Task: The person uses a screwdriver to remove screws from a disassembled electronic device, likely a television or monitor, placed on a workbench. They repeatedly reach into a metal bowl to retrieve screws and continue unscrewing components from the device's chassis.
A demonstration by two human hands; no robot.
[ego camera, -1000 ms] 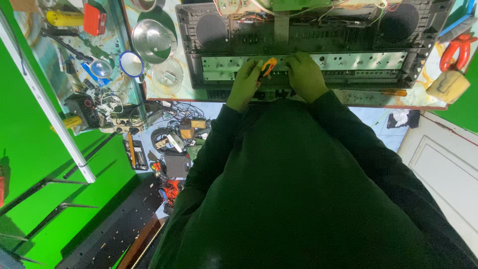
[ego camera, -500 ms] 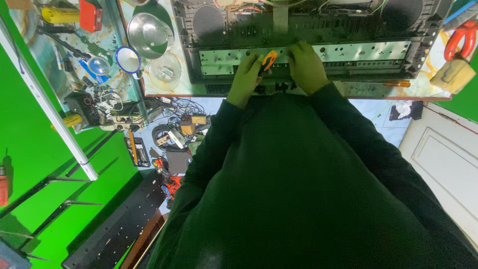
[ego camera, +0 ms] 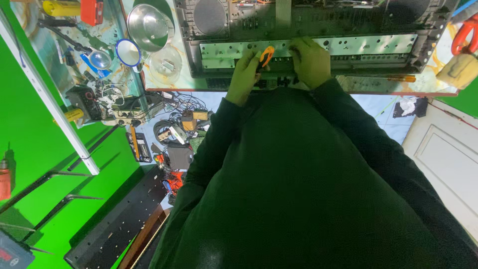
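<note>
We have an opened grey electronics chassis [ego camera: 318, 35] lying at the near edge of the table [ego camera: 398, 87], its cover already off so that the round speaker grille, the wiring and the long pale metal panel [ego camera: 348, 47] with its rows of holes are laid bare. Our left hand [ego camera: 244, 74] is closed around an orange-handled tool [ego camera: 266, 56], the fingers wrapped about its grip with the tip aimed at the panel, and our right hand [ego camera: 311, 62] rests curled on the panel just beside it; we cannot tell whether those fingers pinch anything small beneath them. As we judge it, the opening-up is done and we are in the middle of the work on the panel itself, which still sits in place in the chassis, so freeing or fitting it remains. Towards the left edge of the table stand a steel bowl [ego camera: 149, 25], a clear plastic dish [ego camera: 164, 65] and a blue-rimmed magnifier [ego camera: 128, 52]. Cables and small parts [ego camera: 174, 129] lie on the floor below.
</note>
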